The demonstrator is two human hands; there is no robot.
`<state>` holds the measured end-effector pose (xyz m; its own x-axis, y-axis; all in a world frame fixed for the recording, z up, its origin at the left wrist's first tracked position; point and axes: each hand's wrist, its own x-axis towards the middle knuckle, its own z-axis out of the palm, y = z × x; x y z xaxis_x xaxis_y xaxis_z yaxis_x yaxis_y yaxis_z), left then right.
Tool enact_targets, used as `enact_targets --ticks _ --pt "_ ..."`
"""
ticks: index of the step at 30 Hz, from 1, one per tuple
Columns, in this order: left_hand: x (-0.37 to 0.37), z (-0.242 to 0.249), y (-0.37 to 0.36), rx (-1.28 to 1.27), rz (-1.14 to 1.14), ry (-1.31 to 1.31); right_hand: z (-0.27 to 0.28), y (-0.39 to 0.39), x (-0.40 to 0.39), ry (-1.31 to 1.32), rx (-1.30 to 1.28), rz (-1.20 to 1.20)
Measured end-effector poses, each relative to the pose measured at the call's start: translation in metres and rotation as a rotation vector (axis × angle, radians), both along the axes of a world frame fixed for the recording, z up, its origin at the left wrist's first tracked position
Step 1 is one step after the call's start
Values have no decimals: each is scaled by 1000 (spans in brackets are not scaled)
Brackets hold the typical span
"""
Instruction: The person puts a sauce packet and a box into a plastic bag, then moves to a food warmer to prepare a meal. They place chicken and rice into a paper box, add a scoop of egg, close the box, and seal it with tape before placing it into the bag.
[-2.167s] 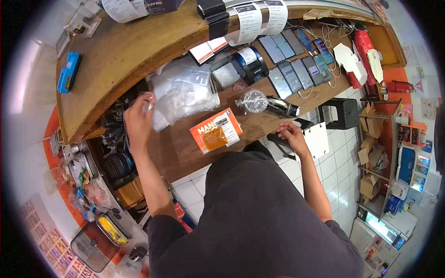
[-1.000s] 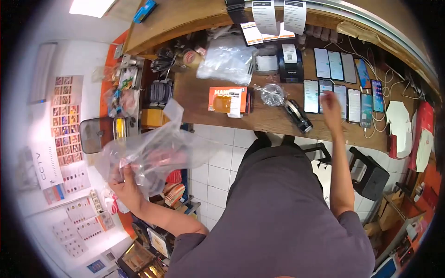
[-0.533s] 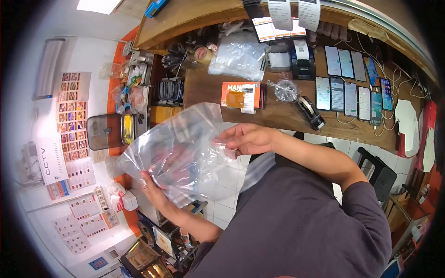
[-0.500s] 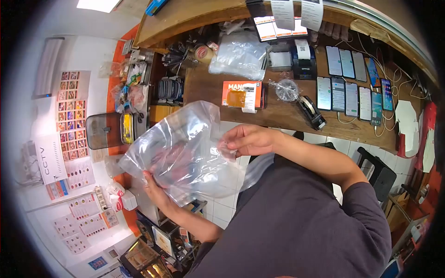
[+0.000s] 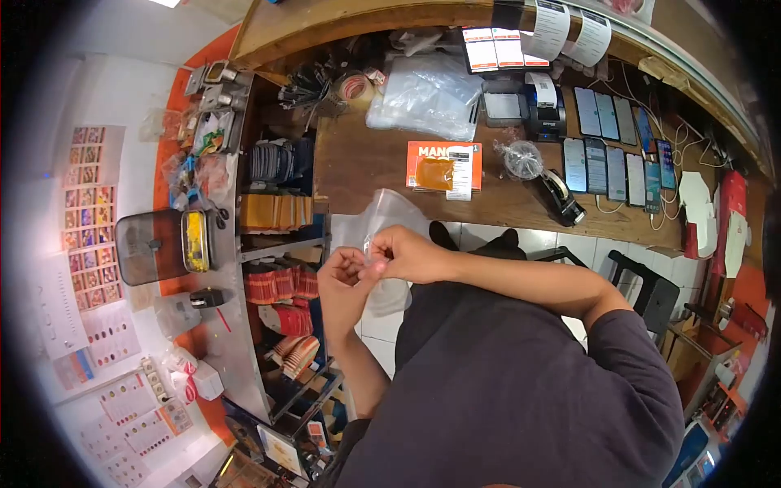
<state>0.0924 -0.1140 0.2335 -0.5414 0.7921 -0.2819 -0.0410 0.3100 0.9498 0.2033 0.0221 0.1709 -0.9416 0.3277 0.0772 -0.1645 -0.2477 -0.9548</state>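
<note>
1. Tabletop [image 5: 366,167]: wooden, curved, running across the top of the view in front of you, with a raised ledge behind it.
2. Shelving [image 5: 277,244] on your left: stacked packets in orange and red, dark coils above them.
3. Pile of clear plastic bags [image 5: 427,93] at the back of the tabletop, near the ledge.
4. Row of phones [image 5: 614,146] laid flat on the right part of the tabletop, cables trailing off them.
5. Clear plastic bag [image 5: 382,224]: held up in front of your chest, below the tabletop edge and apart from it. Crumpled and gathered; part hangs down behind your hands.
6. Orange box [image 5: 443,167] lies flat mid-tabletop, a white label across its right side.
7. Your right hand [image 5: 411,254]: fingers closed, pinching the bag's edge at the top.
8. Your left hand [image 5: 343,281]: fingers curled, gripping the same bag just beside the right hand; the two hands touch.
9. Tape dispenser [image 5: 563,198], black, right of the orange box.
10. Small clear round bundle [image 5: 522,159] between the box and the dispenser.
11. Roll of tape [image 5: 351,85] at the back left of the tabletop.
</note>
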Motion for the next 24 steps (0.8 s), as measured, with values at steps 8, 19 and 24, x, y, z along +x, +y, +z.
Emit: enact_targets --ticks 8,19,24 --pt "-95 -46 -28 81 196 247 -7 13 -42 -55 436 -26" --pt "-153 -59 -5 151 434 632 53 50 -25 -287 744 -511" --pt "-165 -57 -1 219 408 598 69 39 -39 -252 636 -616"
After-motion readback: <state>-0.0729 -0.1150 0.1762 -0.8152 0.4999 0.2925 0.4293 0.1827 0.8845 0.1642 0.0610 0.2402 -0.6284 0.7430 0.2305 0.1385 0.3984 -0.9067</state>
